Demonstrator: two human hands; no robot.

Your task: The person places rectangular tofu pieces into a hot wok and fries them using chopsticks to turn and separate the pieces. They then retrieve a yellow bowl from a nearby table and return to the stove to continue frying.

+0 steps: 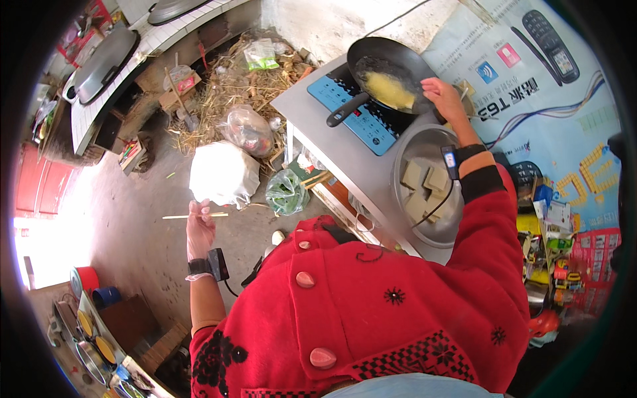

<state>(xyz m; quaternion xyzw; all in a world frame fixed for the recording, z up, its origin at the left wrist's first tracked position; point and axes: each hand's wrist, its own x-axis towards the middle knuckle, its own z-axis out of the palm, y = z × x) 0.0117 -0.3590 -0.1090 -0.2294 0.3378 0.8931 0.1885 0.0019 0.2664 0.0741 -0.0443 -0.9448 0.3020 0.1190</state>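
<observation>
My left hand (pixel 201 226), in a clear plastic glove, pinches a pair of chopsticks (pixel 171 217) out over the floor, away from the counter. My right hand (pixel 443 97) is at the right rim of a black frying pan (pixel 366 54); whether its half-curled fingers grip anything is unclear. A yellow mass of food (pixel 385 89), perhaps egg, lies in the pan's dark liquid. The pan stands on a blue-and-black induction cooktop (pixel 371 127), its handle (pixel 348 108) pointing toward the front left. Below my right forearm, a metal basin (pixel 400 199) holds several pale, tofu-like blocks (pixel 413 174).
Bundled cables (pixel 542 119) run along the poster-covered wall (pixel 497 84). Crowded packages (pixel 557 244) stand at the right. On the floor are a white bag (pixel 224 174), a bag of greens (pixel 287 193) and heaped straw (pixel 214 99). A tiled stove (pixel 149 42) stands far left.
</observation>
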